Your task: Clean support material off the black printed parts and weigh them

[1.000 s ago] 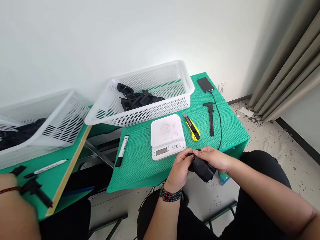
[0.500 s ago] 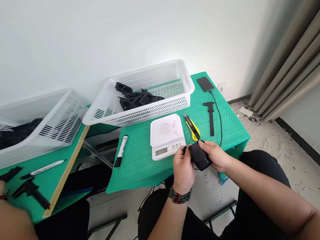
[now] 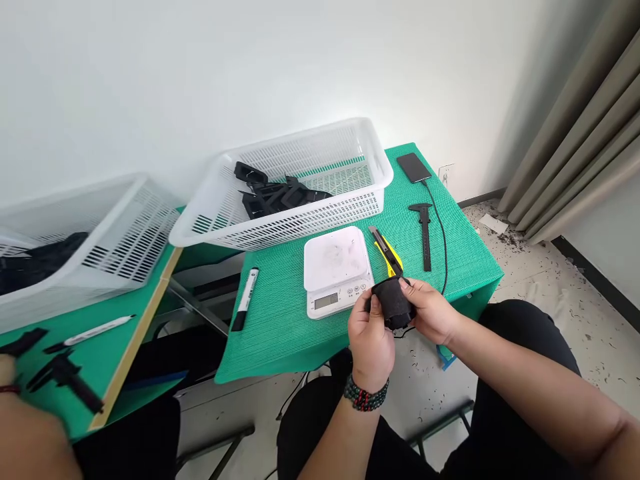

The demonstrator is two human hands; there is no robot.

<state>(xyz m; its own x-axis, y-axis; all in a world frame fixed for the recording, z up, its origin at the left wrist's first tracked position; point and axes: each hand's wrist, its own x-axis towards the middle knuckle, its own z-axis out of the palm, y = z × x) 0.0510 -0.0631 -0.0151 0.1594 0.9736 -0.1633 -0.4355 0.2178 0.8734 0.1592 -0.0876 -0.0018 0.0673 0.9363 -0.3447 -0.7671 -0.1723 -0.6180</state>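
Observation:
Between my two hands is a black moulded part (image 3: 393, 301), of a kind I cannot make out, held over the table's front edge. My left hand (image 3: 373, 333) grips its left side, thumb on top. On its right side, my right hand (image 3: 427, 308) is closed with the thumb pressing the upper rim. A yellow utility knife (image 3: 388, 253) with its blade out lies just beyond the part. Left of the knife stands a white digital scale (image 3: 336, 260) with a bare platform. A black caliper (image 3: 425, 237) rests farther right.
A white basket (image 3: 300, 223) of black parts stands behind the scale. A marker (image 3: 245, 299) lies left, and a phone-like black device (image 3: 413, 167) with a cable sits at back right. On the neighbouring table are another basket (image 3: 115, 260), a pen, a caliper (image 3: 65, 380) and a co-worker's arm (image 3: 30, 427).
The black part has been tilted in my hands, so its rim and front face show differently. The view has shifted slightly. Both hands keep their hold.

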